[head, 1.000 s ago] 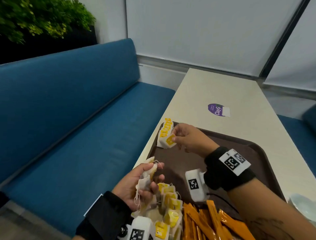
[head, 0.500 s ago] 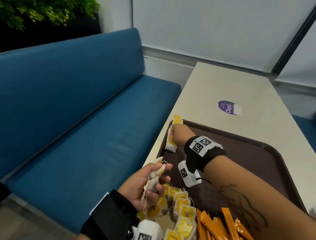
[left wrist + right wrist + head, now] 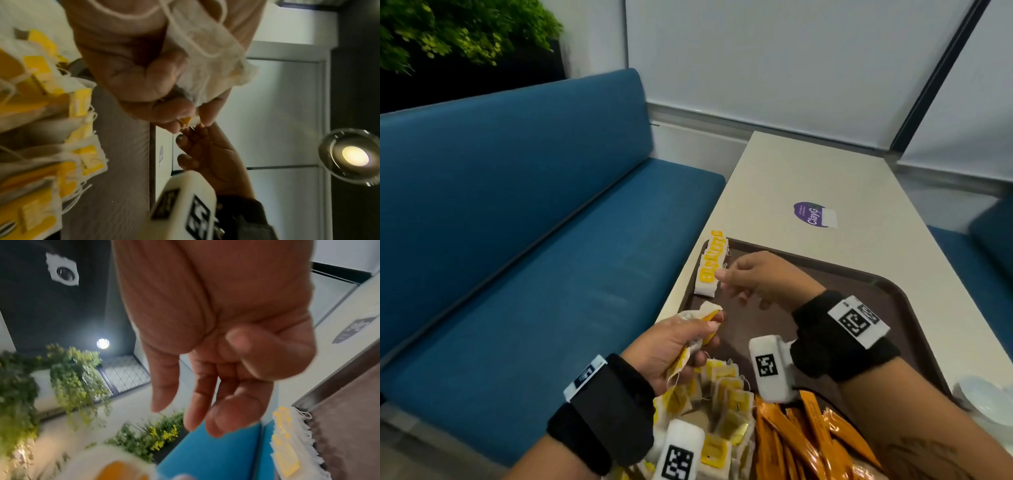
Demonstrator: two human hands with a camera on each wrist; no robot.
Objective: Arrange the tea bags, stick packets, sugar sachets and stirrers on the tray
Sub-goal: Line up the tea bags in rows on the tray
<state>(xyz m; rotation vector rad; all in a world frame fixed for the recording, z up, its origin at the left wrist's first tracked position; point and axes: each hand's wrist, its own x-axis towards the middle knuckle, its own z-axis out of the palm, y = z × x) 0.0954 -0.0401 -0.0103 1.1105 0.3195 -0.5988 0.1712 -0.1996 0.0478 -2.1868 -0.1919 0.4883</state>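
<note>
A brown tray (image 3: 859, 294) lies on the table. Along its far left edge stands a neat row of yellow-tagged tea bags (image 3: 710, 263), also seen in the right wrist view (image 3: 287, 443). My right hand (image 3: 750, 277) hovers just beside the row's near end, fingers relaxed and empty (image 3: 205, 386). My left hand (image 3: 688, 339) grips a bunch of tea bags (image 3: 205, 65) over the tray's left edge. A loose pile of tea bags (image 3: 722, 394) and several orange stick packets (image 3: 808, 435) lie at the tray's near end.
The white table (image 3: 791, 178) carries a purple sticker (image 3: 813, 215) beyond the tray. A white dish (image 3: 986, 397) sits at the right edge. A blue bench (image 3: 551, 257) runs along the left, below the table's edge.
My right hand has let go of the tea bag it held at the row and is now empty, drawn slightly back. The left hand still holds its bunch.
</note>
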